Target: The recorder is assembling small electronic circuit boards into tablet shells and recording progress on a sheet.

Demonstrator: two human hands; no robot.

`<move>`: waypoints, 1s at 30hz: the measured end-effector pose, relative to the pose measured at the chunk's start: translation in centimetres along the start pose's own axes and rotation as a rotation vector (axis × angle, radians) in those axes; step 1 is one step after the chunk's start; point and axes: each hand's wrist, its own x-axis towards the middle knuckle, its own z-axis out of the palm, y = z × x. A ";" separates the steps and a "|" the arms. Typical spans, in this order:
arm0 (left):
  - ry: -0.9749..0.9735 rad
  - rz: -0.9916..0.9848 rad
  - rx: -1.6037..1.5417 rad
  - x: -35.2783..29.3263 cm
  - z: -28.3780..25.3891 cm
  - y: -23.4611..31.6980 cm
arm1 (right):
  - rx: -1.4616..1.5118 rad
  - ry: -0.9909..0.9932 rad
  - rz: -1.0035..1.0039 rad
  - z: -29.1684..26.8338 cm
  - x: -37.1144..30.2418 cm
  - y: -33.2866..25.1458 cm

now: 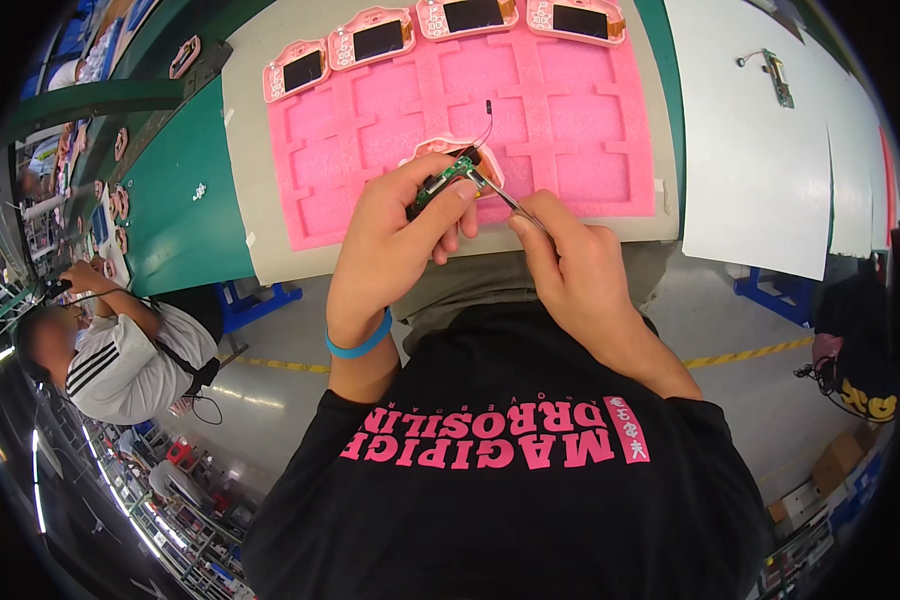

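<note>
My left hand [382, 240] is closed on a small green circuit board [432, 193], held up over the front of a pink foam tray [370, 213]. From the board a thin dark wire rises to a small black tip [489, 106]. In my right hand [585, 255] is a slim metal tool that looks like tweezers [503, 198], pinched between thumb and fingers. Its point meets the board's right end, or comes very close to it. Behind the board, a pink device shell [432, 147] is partly hidden by my left hand.
Along the tray's far side sit several pink devices [378, 40] with dark screens. Another wired circuit board [778, 80] lies on a white sheet [735, 160] to the right. At the left, a person [130, 350] works by a green bench surface [185, 190].
</note>
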 end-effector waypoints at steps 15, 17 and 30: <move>0.008 0.018 -0.020 -0.3 -0.1 0.0 | 0.090 0.043 -0.006 0.3 -0.1 0.0; 0.013 0.014 -0.016 -0.4 -0.1 0.0 | 0.090 0.065 -0.016 0.4 -0.1 0.1; 0.083 0.005 -0.054 -1.4 0.4 -0.7 | 0.153 0.103 -0.081 0.7 -0.3 0.4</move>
